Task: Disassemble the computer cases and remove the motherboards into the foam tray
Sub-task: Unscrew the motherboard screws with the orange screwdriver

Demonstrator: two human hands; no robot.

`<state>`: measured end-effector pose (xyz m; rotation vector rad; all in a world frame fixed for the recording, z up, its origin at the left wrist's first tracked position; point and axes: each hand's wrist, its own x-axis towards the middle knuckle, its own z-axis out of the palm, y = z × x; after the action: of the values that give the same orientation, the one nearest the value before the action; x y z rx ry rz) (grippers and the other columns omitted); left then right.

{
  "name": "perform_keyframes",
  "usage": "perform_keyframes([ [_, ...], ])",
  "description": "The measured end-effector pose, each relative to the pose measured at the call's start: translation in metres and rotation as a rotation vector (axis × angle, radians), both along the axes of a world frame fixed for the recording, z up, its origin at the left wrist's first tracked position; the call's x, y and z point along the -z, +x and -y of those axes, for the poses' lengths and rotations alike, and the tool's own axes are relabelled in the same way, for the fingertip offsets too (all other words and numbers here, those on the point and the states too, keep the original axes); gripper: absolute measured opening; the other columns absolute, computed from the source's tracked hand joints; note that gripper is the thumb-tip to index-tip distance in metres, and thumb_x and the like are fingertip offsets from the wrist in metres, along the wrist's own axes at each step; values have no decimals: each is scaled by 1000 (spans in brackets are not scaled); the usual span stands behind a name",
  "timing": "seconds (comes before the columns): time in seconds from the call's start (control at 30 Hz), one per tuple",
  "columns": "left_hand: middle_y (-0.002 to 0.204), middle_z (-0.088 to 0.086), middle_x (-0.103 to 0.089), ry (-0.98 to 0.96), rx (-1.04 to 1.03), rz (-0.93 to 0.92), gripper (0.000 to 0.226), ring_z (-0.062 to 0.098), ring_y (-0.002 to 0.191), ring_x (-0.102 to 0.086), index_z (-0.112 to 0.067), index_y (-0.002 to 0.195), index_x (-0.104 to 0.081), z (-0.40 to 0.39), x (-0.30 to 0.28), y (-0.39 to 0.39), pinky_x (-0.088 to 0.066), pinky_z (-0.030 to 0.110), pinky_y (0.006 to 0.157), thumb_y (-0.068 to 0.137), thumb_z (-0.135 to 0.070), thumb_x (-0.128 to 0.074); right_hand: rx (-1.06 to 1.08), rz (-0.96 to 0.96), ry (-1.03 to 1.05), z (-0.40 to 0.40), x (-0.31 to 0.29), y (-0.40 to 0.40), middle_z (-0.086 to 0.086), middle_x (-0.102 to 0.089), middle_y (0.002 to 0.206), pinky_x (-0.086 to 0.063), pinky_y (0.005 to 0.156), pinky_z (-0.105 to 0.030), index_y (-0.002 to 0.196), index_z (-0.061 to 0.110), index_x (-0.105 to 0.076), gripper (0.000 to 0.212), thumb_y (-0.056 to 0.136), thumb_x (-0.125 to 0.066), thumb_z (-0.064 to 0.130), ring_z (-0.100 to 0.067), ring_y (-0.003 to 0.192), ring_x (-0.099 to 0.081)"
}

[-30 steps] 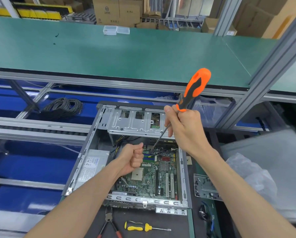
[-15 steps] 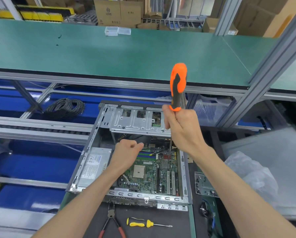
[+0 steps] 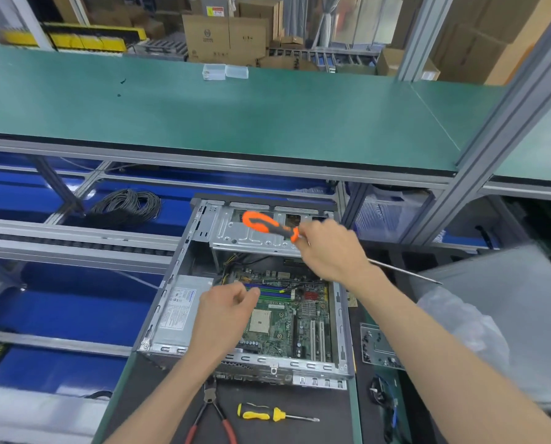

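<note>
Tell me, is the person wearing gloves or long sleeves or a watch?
No. The left hand and the right hand are both bare, with no gloves. Both forearms are bare too, with no sleeve showing anywhere in the picture. No watch, ring or bracelet can be seen on either wrist.

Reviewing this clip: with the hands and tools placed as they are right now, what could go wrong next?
1. The right hand holds the orange-handled screwdriver sideways, its long steel shaft jutting right; a swing may hit the clear plastic bag.
2. The left hand hovers over the green motherboard inside the open grey metal case; its edges may scrape skin.
</note>
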<state>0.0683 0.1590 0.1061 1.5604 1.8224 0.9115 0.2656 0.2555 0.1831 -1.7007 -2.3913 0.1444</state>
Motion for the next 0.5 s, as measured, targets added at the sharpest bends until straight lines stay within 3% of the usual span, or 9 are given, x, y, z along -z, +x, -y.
perform_keyframes([
  [0.13,47,-1,-52,1,14,-242,44,15,53,-54,-19,61,-52,5,4,5,-50,36,61,93,-49,-59,51,83,-76,-1,41,10,2,-46,67,-39,62,-37,97,19,-48,24,95,-50,43,-30,67,-55],
  [0.27,39,-6,-40,66,-22,-390,41,17,42,-46,-24,61,-47,21,5,4,-41,30,46,94,-45,-58,129,70,-24,-10,60,18,6,-46,62,-38,56,-33,100,24,-45,29,92,-52,51,-24,59,-52],
  [0.4,44,-3,-40,-88,-296,-487,57,26,48,-44,-17,48,-37,43,4,-14,-38,32,50,93,-48,-54,108,156,33,-35,64,21,-3,-60,73,-34,59,-34,112,21,-52,26,97,-46,41,-31,66,-58],
  [0.5,51,2,-50,-244,-482,-407,63,24,51,-48,-9,46,-49,62,10,-30,-41,33,54,88,-56,-52,44,205,70,-49,66,14,1,-54,65,-32,56,-32,124,17,-45,32,101,-42,38,-28,58,-52],
])
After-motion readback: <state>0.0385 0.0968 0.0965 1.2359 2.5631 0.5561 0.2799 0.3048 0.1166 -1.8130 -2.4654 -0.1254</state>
